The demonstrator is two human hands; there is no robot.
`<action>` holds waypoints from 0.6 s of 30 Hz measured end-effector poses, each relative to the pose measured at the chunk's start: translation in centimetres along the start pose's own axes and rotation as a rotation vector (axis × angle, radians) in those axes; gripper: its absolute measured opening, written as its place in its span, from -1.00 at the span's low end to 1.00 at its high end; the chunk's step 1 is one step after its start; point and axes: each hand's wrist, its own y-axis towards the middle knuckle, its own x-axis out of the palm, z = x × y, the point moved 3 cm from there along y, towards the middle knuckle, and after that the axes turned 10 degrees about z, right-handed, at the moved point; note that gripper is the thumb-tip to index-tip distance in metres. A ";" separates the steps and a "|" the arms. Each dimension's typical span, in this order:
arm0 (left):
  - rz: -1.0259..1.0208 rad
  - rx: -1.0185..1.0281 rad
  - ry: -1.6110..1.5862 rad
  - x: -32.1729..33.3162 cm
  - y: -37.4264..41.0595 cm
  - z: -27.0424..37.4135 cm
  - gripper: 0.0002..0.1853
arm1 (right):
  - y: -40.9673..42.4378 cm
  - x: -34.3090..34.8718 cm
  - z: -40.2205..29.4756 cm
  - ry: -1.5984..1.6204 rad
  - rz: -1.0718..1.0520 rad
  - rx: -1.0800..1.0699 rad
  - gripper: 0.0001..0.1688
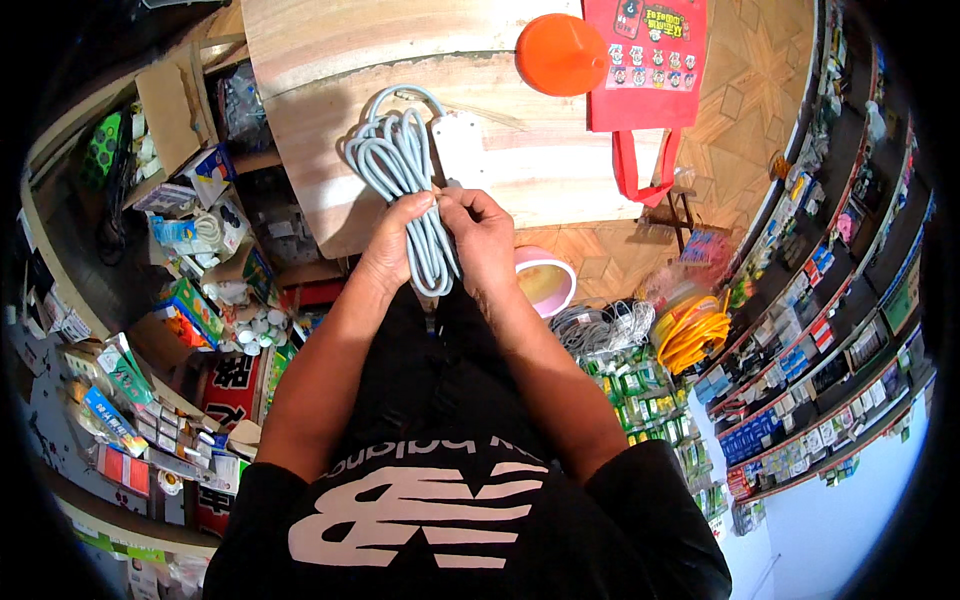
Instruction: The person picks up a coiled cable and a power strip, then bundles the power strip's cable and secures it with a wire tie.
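Note:
A long grey-blue power cable (pixel 390 154) is folded into a bundle of loops over the near part of the wooden table. My left hand (pixel 397 236) grips the bundle near its middle, thumb across the top. Bent fingers of my right hand (pixel 478 232) pinch at the bundle's right side, where the fingertips of both hands meet. What lies between those fingertips is too small to tell. One strand of the cable curves away to a white power strip (pixel 459 146), which rests on the table just beyond my right hand.
On the wooden table (pixel 337 67) stand an orange plastic funnel-like object (pixel 559 56) and a red tote bag (pixel 645 97) bearing print. A pink-rimmed bucket (pixel 568 281), grey wire coils (pixel 600 326) and a yellow coiled hose (pixel 694 334) sit to the right. Stocked shelves (pixel 817 330) line that side; boxes (pixel 191 315) crowd the left.

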 end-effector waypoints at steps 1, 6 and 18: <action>-0.015 -0.008 -0.017 -0.2 0.0 -0.2 -0.68 | 0.1 0.0 0.3 0.052 -0.005 0.082 -0.78; -0.007 0.017 0.009 -0.7 0.5 -0.2 -0.66 | -0.2 -0.3 -0.2 0.106 -0.080 0.072 -0.71; -0.017 -0.011 -0.066 -0.4 1.1 -1.5 -0.65 | -1.4 -0.3 -3.5 -0.688 -0.192 -0.464 -0.27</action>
